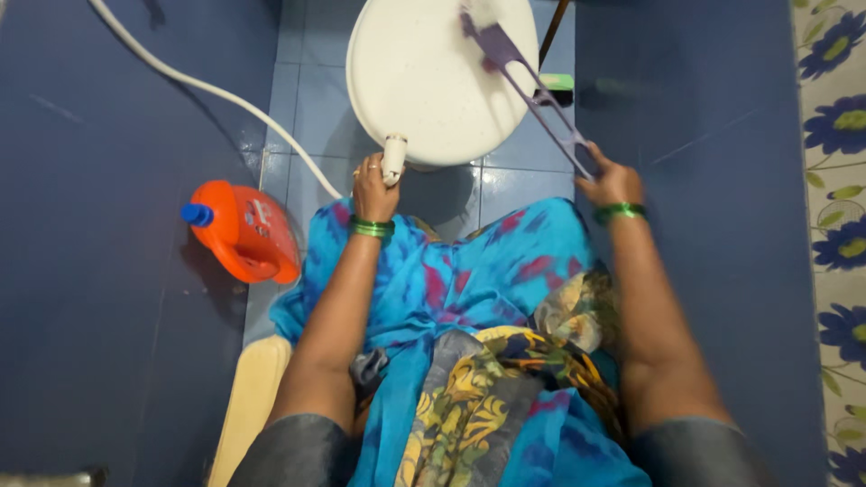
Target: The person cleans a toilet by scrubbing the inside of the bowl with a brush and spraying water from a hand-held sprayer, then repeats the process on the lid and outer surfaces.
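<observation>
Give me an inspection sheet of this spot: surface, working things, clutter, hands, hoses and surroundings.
Surface: blue tiled floor; white toilet lid closed, speckled with droplets.
Working things: purple long-handled brush with its head on the lid; white spray nozzle at the lid's front edge.
Clutter: orange bottle with blue cap standing on the floor; cream-coloured object at lower left.
Hands: left hand grips the nozzle; right hand grips the brush handle; green bangles on both wrists.
Hoses: white hose runs across the floor to the nozzle.
Surroundings: dark blue walls both sides; floral tiles far right.

Single head view, looking steeply down, close over toilet lid [424, 81].
</observation>
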